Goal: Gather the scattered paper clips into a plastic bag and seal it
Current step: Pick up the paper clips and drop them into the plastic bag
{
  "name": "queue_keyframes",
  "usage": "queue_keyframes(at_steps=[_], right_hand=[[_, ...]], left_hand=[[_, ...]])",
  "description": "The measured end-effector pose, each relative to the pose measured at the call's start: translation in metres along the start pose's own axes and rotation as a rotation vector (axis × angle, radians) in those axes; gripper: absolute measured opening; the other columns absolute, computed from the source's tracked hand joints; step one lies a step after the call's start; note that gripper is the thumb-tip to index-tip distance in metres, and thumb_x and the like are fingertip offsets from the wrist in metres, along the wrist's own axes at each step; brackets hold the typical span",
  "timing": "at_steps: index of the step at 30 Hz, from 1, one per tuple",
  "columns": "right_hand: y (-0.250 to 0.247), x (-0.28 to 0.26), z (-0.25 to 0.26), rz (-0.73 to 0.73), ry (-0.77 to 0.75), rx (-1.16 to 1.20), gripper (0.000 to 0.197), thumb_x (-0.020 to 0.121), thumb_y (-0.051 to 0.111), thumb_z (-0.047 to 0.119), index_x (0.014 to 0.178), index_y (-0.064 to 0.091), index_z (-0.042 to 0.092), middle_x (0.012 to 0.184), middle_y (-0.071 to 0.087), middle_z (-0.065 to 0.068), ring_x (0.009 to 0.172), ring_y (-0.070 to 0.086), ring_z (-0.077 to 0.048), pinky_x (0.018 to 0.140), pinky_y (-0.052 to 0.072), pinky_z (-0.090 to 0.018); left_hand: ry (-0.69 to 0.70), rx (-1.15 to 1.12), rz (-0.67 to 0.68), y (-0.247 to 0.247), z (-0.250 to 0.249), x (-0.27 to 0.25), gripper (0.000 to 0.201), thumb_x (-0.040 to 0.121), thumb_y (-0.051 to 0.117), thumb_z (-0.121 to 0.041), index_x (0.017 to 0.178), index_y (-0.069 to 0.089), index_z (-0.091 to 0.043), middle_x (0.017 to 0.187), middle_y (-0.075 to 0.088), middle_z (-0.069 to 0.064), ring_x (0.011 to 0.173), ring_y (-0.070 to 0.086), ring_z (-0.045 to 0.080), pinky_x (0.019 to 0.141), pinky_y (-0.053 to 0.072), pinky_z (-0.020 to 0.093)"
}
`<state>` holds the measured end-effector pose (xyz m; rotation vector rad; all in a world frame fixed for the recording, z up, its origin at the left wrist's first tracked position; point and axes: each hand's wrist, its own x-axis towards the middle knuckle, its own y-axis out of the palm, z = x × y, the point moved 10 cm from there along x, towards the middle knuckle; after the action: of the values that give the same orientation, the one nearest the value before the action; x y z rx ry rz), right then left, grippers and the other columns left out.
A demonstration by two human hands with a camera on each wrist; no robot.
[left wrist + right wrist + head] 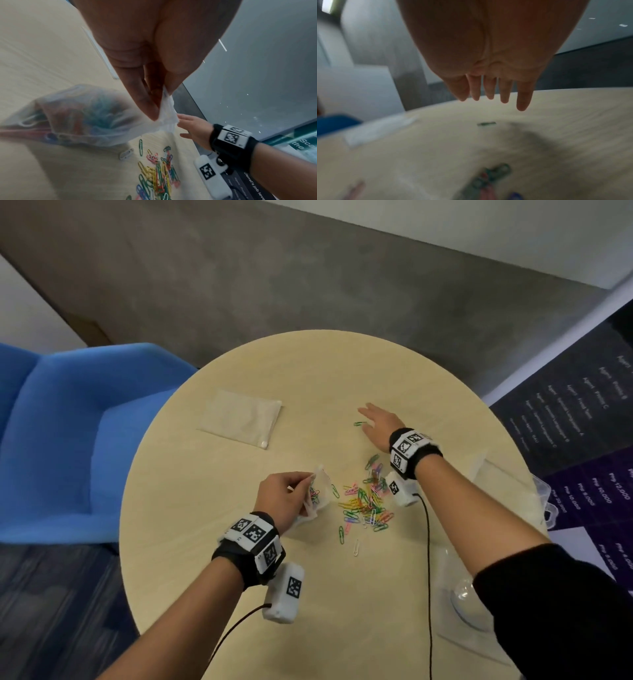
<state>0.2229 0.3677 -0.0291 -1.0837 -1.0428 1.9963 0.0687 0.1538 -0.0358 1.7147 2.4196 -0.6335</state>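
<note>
My left hand pinches the rim of a small clear plastic bag that holds several coloured paper clips; in the left wrist view the bag hangs from thumb and fingers just above the table. A heap of coloured paper clips lies on the round table right of the bag, also seen in the left wrist view as the heap. My right hand hovers flat with straight fingers, holding nothing, over a lone green clip farther out.
A second flat clear zip bag lies at the far left of the beige table. Clear plastic containers sit by the right edge. A blue chair stands left of the table. Cables trail from both wrist units.
</note>
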Motion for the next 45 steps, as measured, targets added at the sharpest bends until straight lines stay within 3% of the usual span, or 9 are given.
queue_keyframes(at_steps=[6, 13, 16, 19, 26, 30, 33, 37, 45], right_hand=[[0.044, 0.012, -0.008, 0.215, -0.105, -0.308, 0.049, 0.105, 0.024, 0.022, 0.153, 0.019, 0.013, 0.162, 0.007, -0.009, 0.147, 0.015, -0.029, 0.119, 0.019, -0.039], [0.073, -0.069, -0.020, 0.126, -0.079, -0.248, 0.069, 0.098, 0.029, 0.056, 0.151, 0.024, 0.012, 0.161, 0.013, -0.008, 0.147, 0.017, -0.025, 0.119, 0.020, -0.039], [0.092, -0.111, -0.008, 0.137, -0.062, -0.262, 0.080, 0.092, 0.040, 0.062, 0.153, 0.016, 0.018, 0.161, 0.012, -0.005, 0.147, 0.016, -0.026, 0.118, 0.024, -0.042], [0.113, -0.136, 0.000, 0.121, -0.043, -0.272, 0.064, 0.096, 0.049, 0.040, 0.151, 0.024, 0.022, 0.157, 0.020, -0.009, 0.143, 0.022, -0.032, 0.113, 0.034, -0.045], [0.115, -0.143, 0.011, 0.035, -0.127, -0.370, 0.026, 0.095, 0.047, 0.009, 0.112, 0.066, 0.006, 0.108, 0.060, -0.014, 0.102, 0.057, -0.031, 0.085, 0.048, -0.035], [0.087, -0.149, -0.011, -0.064, 0.103, -0.010, 0.021, 0.091, 0.060, 0.014, 0.105, 0.074, 0.009, 0.101, 0.072, -0.011, 0.095, 0.067, -0.027, 0.087, 0.052, -0.028], [0.069, -0.168, -0.033, -0.234, 0.313, 0.604, 0.020, 0.081, 0.076, 0.016, 0.099, 0.077, 0.007, 0.096, 0.075, -0.008, 0.080, 0.072, -0.016, 0.079, 0.056, -0.022], [0.066, -0.181, 0.003, -0.136, 0.346, 1.460, 0.015, 0.080, 0.072, -0.003, 0.096, 0.072, -0.002, 0.097, 0.072, -0.019, 0.078, 0.071, -0.022, 0.070, 0.060, -0.023], [0.079, -0.183, 0.064, -0.038, 0.297, 1.509, 0.011, 0.081, 0.069, -0.005, 0.090, 0.072, -0.001, 0.093, 0.072, -0.019, 0.080, 0.071, -0.026, 0.076, 0.060, -0.028]], left_hand=[[0.021, 0.047, 0.029, 0.005, 0.002, -0.006, 0.022, 0.093, 0.065, -0.030, 0.103, 0.078, -0.016, 0.094, 0.076, 0.000, 0.082, 0.072, 0.012, 0.076, 0.062, 0.037], [0.044, 0.097, 0.025, 0.003, -0.008, -0.004, 0.022, 0.094, 0.063, -0.030, 0.104, 0.077, -0.016, 0.098, 0.076, 0.002, 0.086, 0.071, 0.014, 0.079, 0.060, 0.032], [0.052, 0.121, 0.025, 0.004, -0.013, -0.007, 0.022, 0.095, 0.062, -0.028, 0.104, 0.077, -0.015, 0.099, 0.075, 0.000, 0.085, 0.068, 0.013, 0.067, 0.051, 0.006], [0.061, 0.130, 0.027, 0.003, -0.017, -0.012, 0.023, 0.096, 0.060, -0.026, 0.105, 0.077, -0.012, 0.099, 0.074, 0.003, 0.082, 0.066, 0.012, 0.056, 0.043, -0.001], [-0.082, -0.050, 0.064, 0.007, -0.002, -0.025, 0.022, 0.093, 0.066, -0.023, 0.102, 0.076, -0.005, 0.091, 0.075, 0.011, 0.059, 0.069, 0.005, 0.051, 0.053, 0.015], [-0.127, -0.076, 0.080, 0.010, 0.002, -0.031, 0.023, 0.092, 0.067, -0.022, 0.104, 0.075, -0.004, 0.093, 0.074, 0.012, 0.071, 0.072, 0.020, 0.059, 0.061, 0.030], [-0.144, -0.062, 0.072, 0.009, 0.006, -0.034, 0.023, 0.089, 0.070, -0.029, 0.101, 0.077, -0.011, 0.090, 0.076, 0.009, 0.079, 0.074, 0.026, 0.072, 0.063, 0.045], [-0.135, -0.058, 0.064, 0.010, 0.000, -0.038, 0.022, 0.090, 0.069, -0.030, 0.102, 0.077, -0.013, 0.088, 0.076, 0.009, 0.077, 0.074, 0.027, 0.070, 0.063, 0.042], [-0.080, -0.046, 0.092, 0.014, -0.014, -0.048, 0.022, 0.095, 0.061, -0.018, 0.109, 0.074, -0.007, 0.092, 0.074, 0.016, 0.079, 0.073, 0.034, 0.067, 0.063, 0.040]])
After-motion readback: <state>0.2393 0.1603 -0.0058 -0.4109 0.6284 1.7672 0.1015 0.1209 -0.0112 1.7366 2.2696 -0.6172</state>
